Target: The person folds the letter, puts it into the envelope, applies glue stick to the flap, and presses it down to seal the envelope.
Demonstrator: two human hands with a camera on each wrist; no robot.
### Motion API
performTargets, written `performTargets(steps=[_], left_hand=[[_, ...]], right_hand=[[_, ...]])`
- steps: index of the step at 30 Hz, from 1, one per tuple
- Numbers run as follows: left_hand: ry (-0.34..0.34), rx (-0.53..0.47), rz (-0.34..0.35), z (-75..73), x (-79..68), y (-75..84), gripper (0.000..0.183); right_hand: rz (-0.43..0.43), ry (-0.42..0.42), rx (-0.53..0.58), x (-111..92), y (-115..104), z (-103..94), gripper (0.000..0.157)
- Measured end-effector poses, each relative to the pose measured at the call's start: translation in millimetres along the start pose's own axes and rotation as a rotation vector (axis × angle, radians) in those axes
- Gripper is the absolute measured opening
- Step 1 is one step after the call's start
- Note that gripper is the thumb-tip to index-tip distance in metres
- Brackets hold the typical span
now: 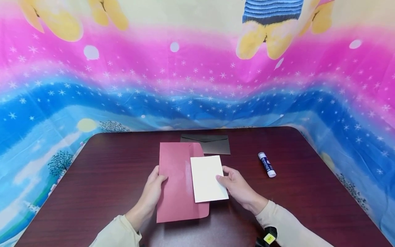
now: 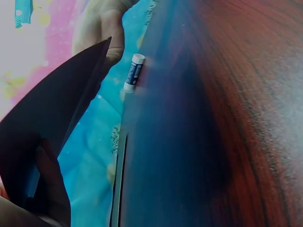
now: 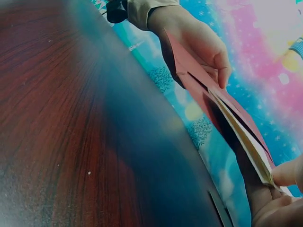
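A reddish-pink envelope [image 1: 176, 195] is held up over the table, its flap side to the right. My left hand [image 1: 151, 190] grips its left edge, thumb across the front. Between the thumb and fingers of my right hand [image 1: 239, 187] is a white folded card [image 1: 208, 178], which overlaps the envelope's right side. Seen edge-on in the right wrist view, the card [image 3: 246, 146] shows more than one layer and lies along the envelope [image 3: 203, 85]. The left wrist view shows mostly the envelope's dark back [image 2: 52, 99].
A dark grey envelope [image 1: 213, 145] lies on the brown table [image 1: 108, 181] behind the pink one, partly covered by it. Off to the right lies a glue stick [image 1: 266, 164]. A colourful printed cloth [image 1: 197, 75] hangs around the table's back and sides.
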State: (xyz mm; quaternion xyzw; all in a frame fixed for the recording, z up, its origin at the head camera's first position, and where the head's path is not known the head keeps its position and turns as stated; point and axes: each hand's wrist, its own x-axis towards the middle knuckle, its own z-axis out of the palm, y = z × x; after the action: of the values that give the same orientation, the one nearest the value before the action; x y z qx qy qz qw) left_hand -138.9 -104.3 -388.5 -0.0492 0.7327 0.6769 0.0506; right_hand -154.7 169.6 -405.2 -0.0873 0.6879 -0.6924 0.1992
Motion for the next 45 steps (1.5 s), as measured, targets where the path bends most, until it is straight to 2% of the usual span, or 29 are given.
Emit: performTargets(steps=[3, 9, 18, 24, 27, 32, 34, 41, 45], left_hand=[[-0.02, 0.018, 0.02, 1.0, -1.9, -1.6, 0.032], [-0.075, -0.016, 0.051, 6.3, -4.4, -6.0, 0.035], [-0.069, 0.019, 0.119, 13.7, -4.5, -12.5, 0.047], [-0.034, 0.006, 0.109, 16.7, -2.7, -16.1, 0.049], [-0.042, -0.027, 0.1, 19.2, -2.2, -17.1, 0.055], [-0.055, -0.057, 0.081, 24.6, -1.9, -17.7, 0.063], [-0.043, -0.053, 0.08, 25.7, -2.3, -18.2, 0.064], [-0.011, -0.022, 0.109, 29.6, -2.9, -25.9, 0.051], [0.009, -0.005, 0.107, 36.2, -4.2, -27.7, 0.056]], right_hand=[[-0.014, 0.02, -0.047, -0.4, -0.2, 2.0, 0.042], [-0.043, 0.045, -0.098, -1.0, -5.1, 9.6, 0.039], [-0.025, 0.075, -0.106, 2.5, -12.5, 16.6, 0.039], [0.029, 0.041, -0.039, 7.6, -15.4, 19.9, 0.042], [0.021, 0.09, -0.038, 12.3, -16.1, 21.1, 0.04], [0.017, 0.238, -0.03, 20.1, -16.6, 25.6, 0.034], [0.021, 0.254, -0.031, 21.0, -16.4, 27.5, 0.034], [0.02, 0.111, -0.045, 17.7, -15.2, 36.1, 0.037], [0.047, 0.079, 0.015, 19.6, -15.6, 43.8, 0.038]])
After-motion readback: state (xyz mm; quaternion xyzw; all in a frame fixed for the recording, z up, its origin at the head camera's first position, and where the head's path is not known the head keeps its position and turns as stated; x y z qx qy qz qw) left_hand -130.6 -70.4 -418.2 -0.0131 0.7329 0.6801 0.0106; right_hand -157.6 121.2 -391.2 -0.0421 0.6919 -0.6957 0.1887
